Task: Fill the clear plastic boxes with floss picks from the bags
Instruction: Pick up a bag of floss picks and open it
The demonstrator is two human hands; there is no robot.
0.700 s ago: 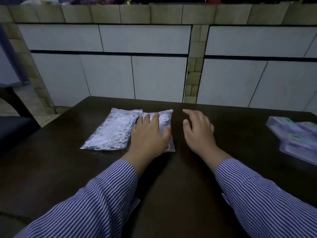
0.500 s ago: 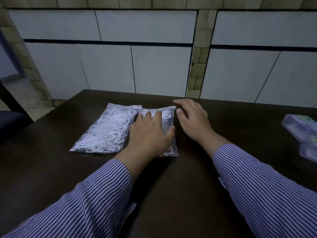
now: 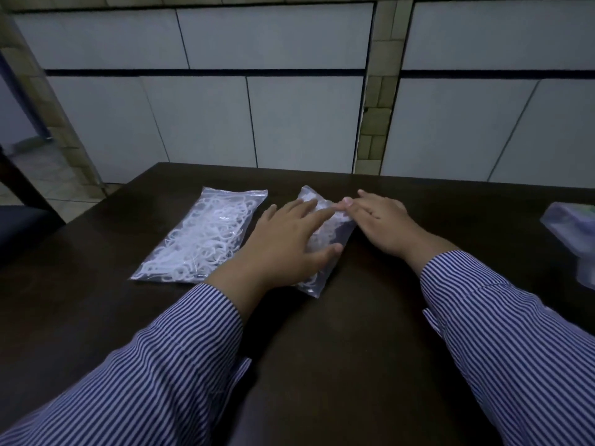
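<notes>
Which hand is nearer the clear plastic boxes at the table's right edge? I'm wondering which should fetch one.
Right. The right hand rests at the near bag's right side, apart from the clear plastic boxes; the left hand lies on that bag, farther away.

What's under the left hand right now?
The left hand lies on the second bag of floss picks, fingers spread. The right hand touches its far end. Bag ends show; its middle is covered.

Dark wooden table [image 3: 354,365], white tiled wall [image 3: 273,37], perhaps a chair [image 3: 19,226] at left.
</notes>
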